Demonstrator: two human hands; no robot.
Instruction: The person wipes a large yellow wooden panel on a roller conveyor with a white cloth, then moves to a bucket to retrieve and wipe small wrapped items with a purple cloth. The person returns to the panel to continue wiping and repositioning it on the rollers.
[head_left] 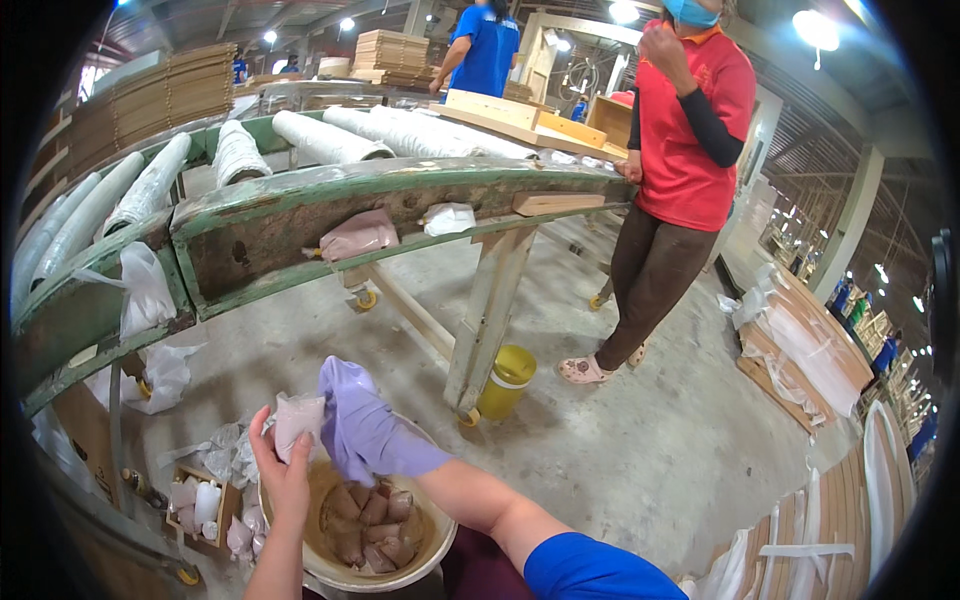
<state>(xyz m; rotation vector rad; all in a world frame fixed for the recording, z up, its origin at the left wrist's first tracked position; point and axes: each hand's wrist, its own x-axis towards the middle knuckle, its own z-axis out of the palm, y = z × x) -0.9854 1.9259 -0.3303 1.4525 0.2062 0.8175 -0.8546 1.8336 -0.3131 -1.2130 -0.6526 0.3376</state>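
Note:
My bare left hand (283, 470) is closed on a small pale pink plastic pouch (298, 418), held upright above the left rim of a round bucket (440, 540). Right beside the pouch is my right hand (365, 425), in a loose purple rubber glove. Its fingers are bunched in the glove's folds, so whether they grip anything does not show. Inside the bucket lie several brownish-pink pouches (375, 510) in a pile.
A wooden box (225, 515) of pouches and white bottles stands left of the bucket. Ahead runs a green roller conveyor (400, 180) with wrapped rollers (330, 137). A yellow pail (508, 382) sits by its leg. A person in red (695, 130) stands beyond; wrapped boards (810, 530) lie right.

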